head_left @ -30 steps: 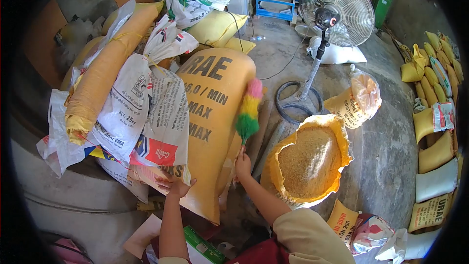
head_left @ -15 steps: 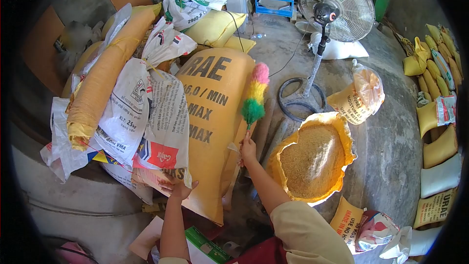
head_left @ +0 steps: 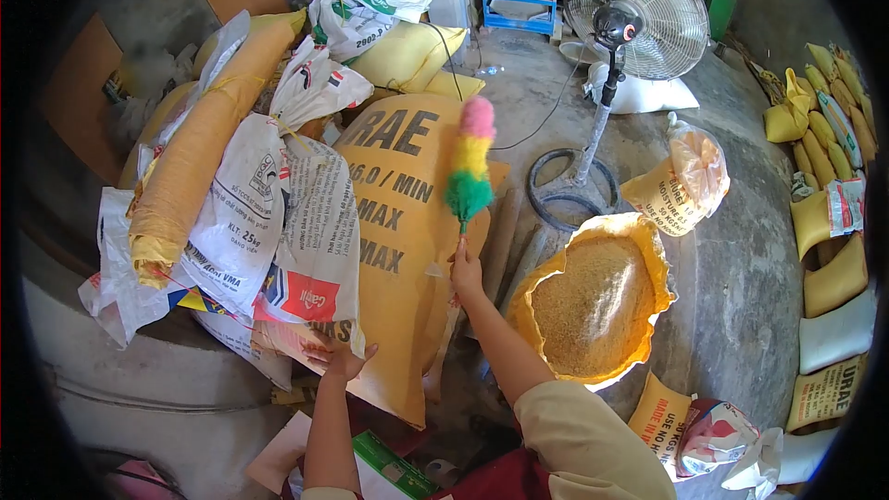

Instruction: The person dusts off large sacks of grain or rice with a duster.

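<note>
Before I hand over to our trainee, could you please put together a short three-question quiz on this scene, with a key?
1. Which of the person's hands grips the fluffy, three-coloured duster with the thin handle?
2. True or false: the open yellow sack of loose, brown, grainy material is to the right of the duster.
3. Fill in the blank: from tip to handle, the duster's bands run pink, ____, green.

Key:
1. The right hand.
2. True.
3. Yellow.
</note>
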Available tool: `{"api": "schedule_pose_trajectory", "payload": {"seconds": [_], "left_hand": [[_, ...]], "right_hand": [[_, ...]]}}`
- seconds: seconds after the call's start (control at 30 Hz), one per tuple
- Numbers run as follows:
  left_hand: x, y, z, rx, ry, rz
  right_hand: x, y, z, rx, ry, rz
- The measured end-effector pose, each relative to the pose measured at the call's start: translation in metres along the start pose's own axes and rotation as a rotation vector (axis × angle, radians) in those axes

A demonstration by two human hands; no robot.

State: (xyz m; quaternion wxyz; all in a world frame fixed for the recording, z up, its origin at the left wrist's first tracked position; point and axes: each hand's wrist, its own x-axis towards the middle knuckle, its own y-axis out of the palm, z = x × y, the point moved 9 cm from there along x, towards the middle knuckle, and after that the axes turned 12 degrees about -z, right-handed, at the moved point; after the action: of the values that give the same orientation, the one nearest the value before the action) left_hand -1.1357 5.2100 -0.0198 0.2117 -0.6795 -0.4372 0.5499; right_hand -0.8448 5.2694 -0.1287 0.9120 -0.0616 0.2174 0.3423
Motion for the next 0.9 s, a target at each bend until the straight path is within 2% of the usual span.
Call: {"api": "schedule_pose_trajectory", "payload": {"seconds": [0.07,0.13,0.17,0.23,0.27,0.3,0.33,0.37,0.4,0.47,0.5,0.57,0.6,0.63,0.67,0.7,0.8,0.87,0.9], "left_hand": [[0.014,-0.001,0.017,0.149,-0.021,-0.16],[0.028,0.012,0.029,0.107,0.01,-0.11],[0.035,0.017,0.034,0.068,0.039,-0.058],[0.045,0.023,0.049,0.054,0.025,-0.052],[0.045,0.026,0.055,0.043,0.012,-0.04],[0.041,0.028,0.051,0.041,0.015,-0.044],[0.034,0.015,0.051,0.162,-0.075,-0.212],[0.028,0.001,0.053,0.274,-0.171,-0.379],[0.03,0.002,0.054,0.254,-0.174,-0.382],[0.041,0.014,0.051,0.195,-0.012,-0.208],[0.054,0.021,0.065,0.177,-0.012,-0.216],[0.083,0.049,0.076,0.042,0.19,-0.173],[0.065,0.035,0.055,0.032,0.185,-0.179],[0.029,0.009,0.023,0.066,0.098,-0.146],[0.01,-0.004,0.009,0.101,0.011,-0.112],[0.013,-0.002,0.014,0.096,0.005,-0.116],[0.026,0.009,0.032,0.073,0.013,-0.236],[0.034,0.013,0.054,0.167,-0.174,-0.271],[0.038,0.014,0.056,0.165,-0.181,-0.271]], "right_hand": [[0.011,0.0,0.001,-0.107,-0.075,0.027],[0.026,-0.012,-0.021,-0.138,0.084,-0.079],[0.036,-0.013,-0.025,-0.134,0.081,-0.077],[0.044,-0.009,-0.089,0.125,0.695,-0.024],[0.06,-0.009,-0.105,0.123,0.695,-0.023],[0.085,-0.014,-0.109,-0.08,0.495,-0.039],[0.103,-0.014,-0.1,-0.279,0.288,-0.056],[0.028,-0.023,0.002,-0.272,0.191,-0.157],[0.022,-0.022,0.02,-0.283,0.174,-0.152],[0.02,-0.014,0.082,-0.342,-0.344,-0.18],[0.024,-0.012,0.088,-0.347,-0.362,-0.173],[0.038,-0.02,0.082,-0.527,-0.323,-0.261],[0.058,-0.022,0.061,-0.531,-0.332,-0.252],[0.09,-0.018,0.024,-0.632,-0.334,-0.208],[0.108,-0.012,0.004,-0.732,-0.334,-0.164],[0.106,-0.007,0.009,-0.733,-0.338,-0.157],[0.088,-0.005,0.041,-0.474,-0.316,-0.222],[0.078,-0.002,0.064,-0.294,-0.298,-0.265],[0.079,-0.001,0.067,-0.298,-0.297,-0.259]]}}
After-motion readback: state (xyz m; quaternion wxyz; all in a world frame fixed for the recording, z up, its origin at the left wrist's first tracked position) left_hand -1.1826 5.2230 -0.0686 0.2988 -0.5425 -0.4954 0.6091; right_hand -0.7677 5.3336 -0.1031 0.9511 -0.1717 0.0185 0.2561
